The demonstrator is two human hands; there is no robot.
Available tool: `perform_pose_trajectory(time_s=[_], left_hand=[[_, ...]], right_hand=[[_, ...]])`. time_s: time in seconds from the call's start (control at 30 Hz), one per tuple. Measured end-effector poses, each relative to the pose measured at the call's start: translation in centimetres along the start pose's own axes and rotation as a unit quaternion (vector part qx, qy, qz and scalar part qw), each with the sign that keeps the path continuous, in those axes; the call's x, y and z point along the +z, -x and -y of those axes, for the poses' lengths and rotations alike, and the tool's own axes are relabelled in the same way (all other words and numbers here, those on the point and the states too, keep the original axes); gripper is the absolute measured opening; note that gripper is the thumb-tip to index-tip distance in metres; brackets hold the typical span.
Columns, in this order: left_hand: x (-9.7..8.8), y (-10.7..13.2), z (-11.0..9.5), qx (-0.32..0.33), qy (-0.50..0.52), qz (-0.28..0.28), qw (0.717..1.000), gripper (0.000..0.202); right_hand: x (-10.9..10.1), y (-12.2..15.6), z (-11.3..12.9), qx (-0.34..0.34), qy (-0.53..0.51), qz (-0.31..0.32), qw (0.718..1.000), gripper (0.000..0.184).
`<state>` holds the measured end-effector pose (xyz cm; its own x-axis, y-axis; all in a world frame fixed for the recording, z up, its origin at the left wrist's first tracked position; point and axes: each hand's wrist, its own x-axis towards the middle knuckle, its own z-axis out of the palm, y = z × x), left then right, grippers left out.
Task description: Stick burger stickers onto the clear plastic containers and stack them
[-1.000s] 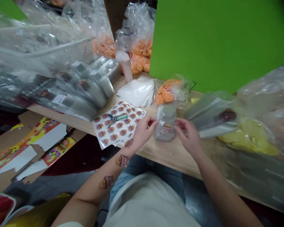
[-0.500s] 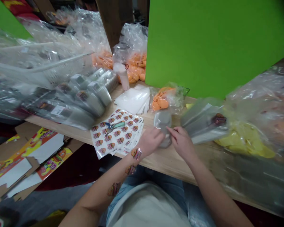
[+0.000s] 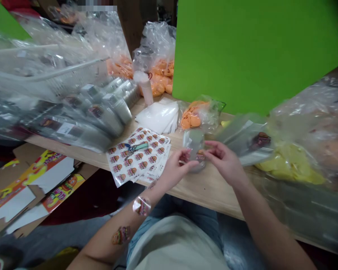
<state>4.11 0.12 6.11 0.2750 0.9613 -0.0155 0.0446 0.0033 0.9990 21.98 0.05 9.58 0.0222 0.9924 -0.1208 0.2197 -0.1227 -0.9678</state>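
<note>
A clear plastic container (image 3: 193, 137) lies on the wooden table in front of me. My right hand (image 3: 221, 159) pinches a small burger sticker (image 3: 200, 153) at its edge, over the container. On the container's other side is my left hand (image 3: 180, 165), its thumb stretched across the near end and its fingers loosely curled, apart from the thumb. Burger stickers (image 3: 141, 206) cling to my left forearm. Left of the hands, printed sticker sheets (image 3: 138, 157) lie stacked, with a small metal tool on a green strap (image 3: 136, 147) on top.
Behind are white sheets (image 3: 159, 116), a bag of orange pieces (image 3: 193, 116) and a pale cup (image 3: 146, 90). Filled clear packs (image 3: 101, 112) and a white basket (image 3: 73, 77) crowd the left. Clear sleeves (image 3: 242, 140) and a yellow-filled bag (image 3: 293, 163) lie right. A green panel (image 3: 256, 52) stands behind.
My hands have moved apart over the container, and the burger sticker at my right fingertips now shows. The left thumb has spread from its fingers. My left forearm has shifted down and left.
</note>
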Motion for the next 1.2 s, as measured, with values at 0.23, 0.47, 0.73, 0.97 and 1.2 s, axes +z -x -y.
perform_pose_trajectory(time_s=[0.23,0.47,0.73,0.97,1.2], left_hand=[[-0.1,-1.2,3.8,0.199,-0.209,0.063,0.955,0.092],[-0.4,-1.6,4.4,0.204,-0.178,0.070,0.960,0.086],[-0.5,-1.6,4.6,0.202,-0.176,0.069,0.961,0.081],[-0.4,-1.9,4.4,0.208,-0.191,0.061,0.957,0.082],[-0.7,-2.0,4.4,0.216,-0.225,0.058,0.948,0.082]], right_hand=[[0.7,-1.4,-2.3,0.048,0.013,-0.002,0.999,0.046],[1.3,-1.7,-2.5,0.049,0.012,-0.020,0.999,0.050],[1.5,-1.3,-2.4,0.059,0.014,-0.042,0.997,0.050],[1.7,-1.3,-3.2,0.025,-0.013,-0.041,0.999,0.052],[1.8,1.4,-2.0,-0.183,0.203,-0.056,0.960,0.032]])
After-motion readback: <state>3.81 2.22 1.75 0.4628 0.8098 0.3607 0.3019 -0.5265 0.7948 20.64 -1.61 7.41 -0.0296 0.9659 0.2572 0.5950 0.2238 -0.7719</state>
